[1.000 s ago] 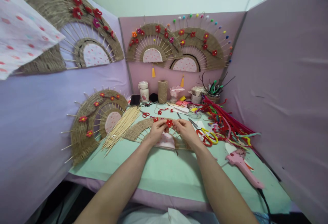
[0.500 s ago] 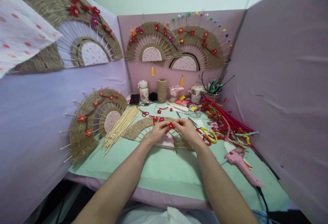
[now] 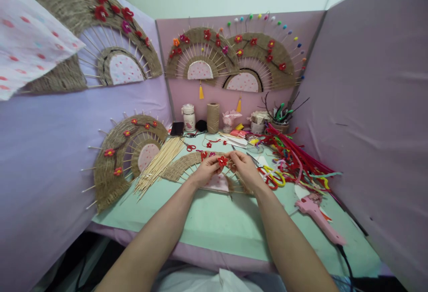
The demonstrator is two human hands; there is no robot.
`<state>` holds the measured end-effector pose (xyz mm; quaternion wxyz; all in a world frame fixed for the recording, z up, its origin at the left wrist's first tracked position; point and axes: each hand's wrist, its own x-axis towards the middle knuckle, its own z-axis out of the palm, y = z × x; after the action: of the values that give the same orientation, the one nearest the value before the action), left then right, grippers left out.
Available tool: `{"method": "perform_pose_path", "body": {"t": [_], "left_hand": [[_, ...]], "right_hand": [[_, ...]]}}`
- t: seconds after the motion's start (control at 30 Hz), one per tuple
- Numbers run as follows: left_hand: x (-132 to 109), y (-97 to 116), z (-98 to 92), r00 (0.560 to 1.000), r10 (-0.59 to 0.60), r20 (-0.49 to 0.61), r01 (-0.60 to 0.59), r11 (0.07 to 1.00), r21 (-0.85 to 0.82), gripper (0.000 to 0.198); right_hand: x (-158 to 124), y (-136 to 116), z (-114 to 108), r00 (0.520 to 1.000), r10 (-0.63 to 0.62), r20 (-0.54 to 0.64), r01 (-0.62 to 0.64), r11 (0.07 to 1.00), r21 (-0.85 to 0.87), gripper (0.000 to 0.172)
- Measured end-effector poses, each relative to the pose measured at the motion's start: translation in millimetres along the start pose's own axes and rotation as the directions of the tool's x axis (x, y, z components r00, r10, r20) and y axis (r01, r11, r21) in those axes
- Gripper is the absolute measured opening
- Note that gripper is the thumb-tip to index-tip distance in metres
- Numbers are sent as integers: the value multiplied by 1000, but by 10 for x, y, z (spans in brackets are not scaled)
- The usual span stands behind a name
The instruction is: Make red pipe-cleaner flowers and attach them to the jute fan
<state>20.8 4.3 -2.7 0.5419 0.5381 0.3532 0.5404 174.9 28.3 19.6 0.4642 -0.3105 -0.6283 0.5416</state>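
Observation:
My left hand [image 3: 207, 170] pinches a small red pipe-cleaner flower [image 3: 222, 161] between thumb and fingertips. Just right of the flower, my right hand [image 3: 242, 166] has its thumb and fingers pressed together; whatever they may hold is too small to make out. Below both hands lies a twine-wrapped, fan-shaped piece [image 3: 180, 167] with thin sticks and a pale half-round centre [image 3: 217, 182], partly covered by the hands. Behind my left fingers, a red flower [image 3: 203, 154] and a magenta flower [image 3: 212, 154] show at the fan's upper edge.
Bamboo sticks [image 3: 160, 165] lie left of the fan. Yellow-handled scissors [image 3: 277, 177], a heap of pipe cleaners [image 3: 294, 151] and a pink glue gun [image 3: 319, 220] are on the right. A twine spool [image 3: 213, 118] and a bottle [image 3: 189, 118] stand behind. Finished fans [image 3: 261, 55] hang on the partitions.
My right fingers have drawn slightly away from the flower, which now shows more fully in my left fingertips. The whole view has shifted a little.

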Motion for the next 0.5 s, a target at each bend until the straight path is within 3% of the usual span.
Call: {"method": "perform_pose_path", "body": {"t": [0.1, 0.23, 0.37, 0.5], "left_hand": [[5, -25, -1, 1000, -2, 7, 2, 1000, -21, 34], [6, -6, 3, 999, 16, -33, -16, 1000, 16, 32], [-7, 59, 22, 978, 111, -179, -83, 985, 154, 26], [-11, 84, 34, 928, 167, -333, -120, 980, 159, 24]], "right_hand": [[-22, -37, 9, 987, -154, -36, 150, 983, -104, 29], [-76, -115, 29, 895, -439, -75, 392, 856, -338, 17], [-95, -133, 36, 837, -541, -83, 437, 752, -494, 14], [-75, -77, 45, 809, -585, -59, 453, 684, -571, 12]]}}
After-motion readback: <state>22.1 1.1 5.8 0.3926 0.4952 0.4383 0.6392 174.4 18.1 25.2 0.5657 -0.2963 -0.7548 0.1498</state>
